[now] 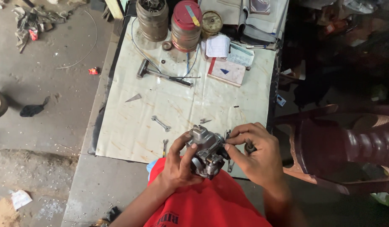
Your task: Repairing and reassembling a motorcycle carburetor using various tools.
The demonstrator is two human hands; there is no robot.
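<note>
A grey metal carburetor [206,150] is held just above my red shirt, at the near edge of a work table. My left hand [180,162] grips its left side, thumb on the top. My right hand [255,153] pinches a small part at the carburetor's right side with thumb and forefinger, and a dark tool handle [250,147] shows between its fingers. A thin metal piece [230,165] hangs under that hand.
The table's pale sheet [181,101] carries a small spanner [161,123], a hammer [160,75], a notebook [226,71], papers and several cans [186,25] at the back. Maroon plastic chairs [345,147] stand at the right. Bare concrete floor with scraps lies to the left.
</note>
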